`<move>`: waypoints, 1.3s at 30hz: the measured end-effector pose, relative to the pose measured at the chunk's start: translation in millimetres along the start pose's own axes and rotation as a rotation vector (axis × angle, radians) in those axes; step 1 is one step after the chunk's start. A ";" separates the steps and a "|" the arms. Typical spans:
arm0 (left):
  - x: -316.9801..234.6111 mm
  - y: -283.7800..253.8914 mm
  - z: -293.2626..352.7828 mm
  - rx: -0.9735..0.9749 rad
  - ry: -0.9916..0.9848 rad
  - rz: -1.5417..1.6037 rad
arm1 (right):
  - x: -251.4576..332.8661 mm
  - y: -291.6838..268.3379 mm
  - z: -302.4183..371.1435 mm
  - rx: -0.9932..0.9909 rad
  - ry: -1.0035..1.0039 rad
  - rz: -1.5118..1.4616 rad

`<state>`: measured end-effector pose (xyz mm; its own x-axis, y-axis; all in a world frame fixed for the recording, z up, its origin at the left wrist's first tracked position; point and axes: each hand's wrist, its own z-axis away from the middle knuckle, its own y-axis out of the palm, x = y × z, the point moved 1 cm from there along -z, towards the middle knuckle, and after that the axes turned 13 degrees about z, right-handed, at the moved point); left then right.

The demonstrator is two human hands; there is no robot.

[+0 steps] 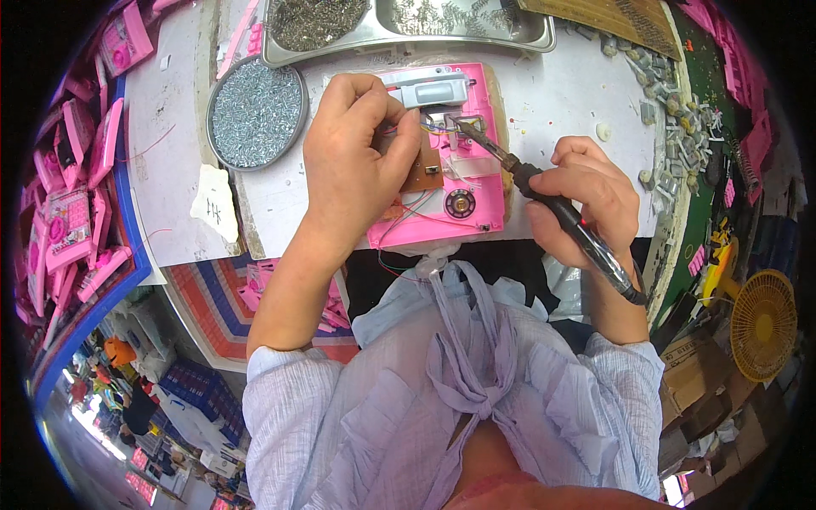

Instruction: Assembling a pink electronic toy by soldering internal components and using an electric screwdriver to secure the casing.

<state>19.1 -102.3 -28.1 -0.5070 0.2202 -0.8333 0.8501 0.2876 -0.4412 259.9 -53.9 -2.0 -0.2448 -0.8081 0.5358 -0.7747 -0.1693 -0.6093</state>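
A pink plastic toy casing (416,230) lies open on the table before me, with a brown circuit board (432,159), a small round speaker (460,203), a blue-grey plastic part (429,92) and thin wires inside. My right hand (591,191) grips a soldering iron (588,244) by its black handle. The iron's tip reaches the metal contacts near the casing's middle. Over the casing's left side, my left hand (357,149) is closed in a pinch. Thin wires run close to its fingertips; what they hold is hidden.
A round tray of small screws (257,115) sits at the left, below a metal tray (408,41) of springs. Small grey motors (659,93) pile up along the right edge. Pink casings (72,225) heap at far left; a yellow fan (763,325) stands at right.
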 end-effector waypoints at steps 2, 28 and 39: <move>0.2 0.2 0.0 0.000 0.007 0.000 | -0.4 0.5 0.5 0.000 -0.005 -0.004; -20.9 4.0 7.4 0.461 0.280 -0.048 | -1.1 -33.4 34.2 -0.117 0.151 -0.002; -16.8 -0.7 7.8 0.497 -0.059 0.225 | -2.4 -29.8 34.5 -0.077 0.305 -0.386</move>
<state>28.1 -113.5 -16.3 -0.3080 0.1683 -0.9364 0.9088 -0.2390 -0.3419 303.6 -66.3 -5.3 -0.0822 -0.4912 0.8671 -0.8806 -0.3717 -0.2940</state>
